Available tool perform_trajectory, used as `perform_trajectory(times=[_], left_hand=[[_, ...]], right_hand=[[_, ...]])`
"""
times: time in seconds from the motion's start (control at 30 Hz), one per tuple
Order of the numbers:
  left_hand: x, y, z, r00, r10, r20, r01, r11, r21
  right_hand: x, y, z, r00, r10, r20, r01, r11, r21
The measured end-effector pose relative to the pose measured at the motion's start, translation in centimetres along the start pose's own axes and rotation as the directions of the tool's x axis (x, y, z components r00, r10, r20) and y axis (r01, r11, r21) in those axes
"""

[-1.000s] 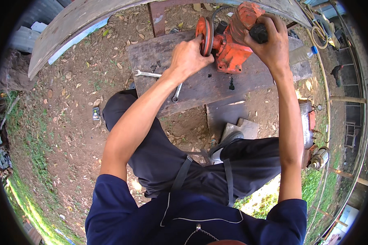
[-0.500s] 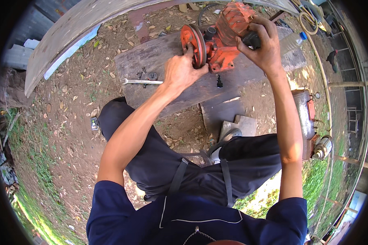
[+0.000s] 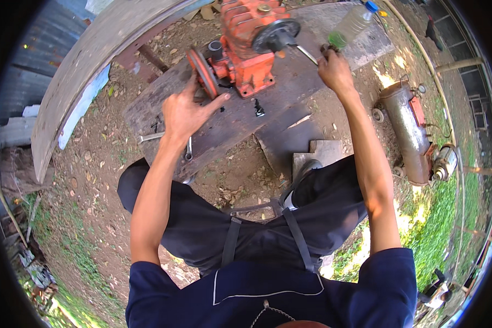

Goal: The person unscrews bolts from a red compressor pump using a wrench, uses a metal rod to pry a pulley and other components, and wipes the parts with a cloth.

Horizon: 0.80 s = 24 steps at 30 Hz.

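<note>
An orange finned pump [image 3: 251,68] stands on a dark wooden board in front of me. On its left side is a red pulley [image 3: 203,74]. My left hand [image 3: 185,115] straddles the pulley's lower rim, fingers at its left and thumb stretched out at its right. A round black part [image 3: 273,37] sits on the pump's right side. From its stub a thin metal rod [image 3: 307,54], like a screwdriver shaft, runs to my right hand [image 3: 335,71]. My right fingers are closed around the rod's far end, which they mostly hide.
A plastic bottle [image 3: 352,26] with a blue cap stands beyond my right hand. A spanner [image 3: 150,136] and a ring-ended tool [image 3: 188,150] lie by my left wrist. A metal tank [image 3: 407,128] stands on the ground to the right. A curved wooden board [image 3: 65,71] rises at the left.
The view has shifted, so the pump appears farther left and higher. My right hand has left the black part and now holds the thin rod. My left hand stays at the pulley.
</note>
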<state>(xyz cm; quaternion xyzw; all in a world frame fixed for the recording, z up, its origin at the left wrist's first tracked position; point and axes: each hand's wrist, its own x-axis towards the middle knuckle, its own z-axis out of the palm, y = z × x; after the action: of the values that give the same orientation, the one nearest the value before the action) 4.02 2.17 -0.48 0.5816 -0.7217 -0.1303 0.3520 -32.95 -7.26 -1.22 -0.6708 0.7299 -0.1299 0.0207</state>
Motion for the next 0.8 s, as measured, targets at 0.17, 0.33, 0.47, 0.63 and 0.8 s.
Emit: perform_trajectory(times=[0.17,0.33,0.47,0.63,0.8], left_hand=[[0.2,0.0,-1.4,0.994,-0.075,0.078,0.073,0.997,0.023],[0.7,-0.1,-1.6,0.964,-0.167,-0.205,0.143,0.982,-0.127],[2.1,0.9,-2.0,0.931,-0.162,-0.326,0.075,0.961,-0.265],[2.6,1.9,-1.8,0.971,0.014,-0.238,-0.056,0.984,-0.17],[-0.1,0.6,-1.7,0.977,0.078,-0.197,-0.112,0.979,-0.17]], right_hand=[[-1.5,0.5,1.2,0.998,-0.055,0.043,0.063,0.974,-0.218],[-1.4,1.0,2.8,0.995,-0.011,0.099,0.031,0.979,-0.202],[-1.6,0.6,3.3,0.982,0.018,0.188,0.015,0.985,-0.172],[-3.8,0.8,4.2,0.981,0.116,0.157,-0.123,0.992,0.034],[-6.0,-1.2,1.6,0.952,0.271,0.14,-0.299,0.923,0.241]])
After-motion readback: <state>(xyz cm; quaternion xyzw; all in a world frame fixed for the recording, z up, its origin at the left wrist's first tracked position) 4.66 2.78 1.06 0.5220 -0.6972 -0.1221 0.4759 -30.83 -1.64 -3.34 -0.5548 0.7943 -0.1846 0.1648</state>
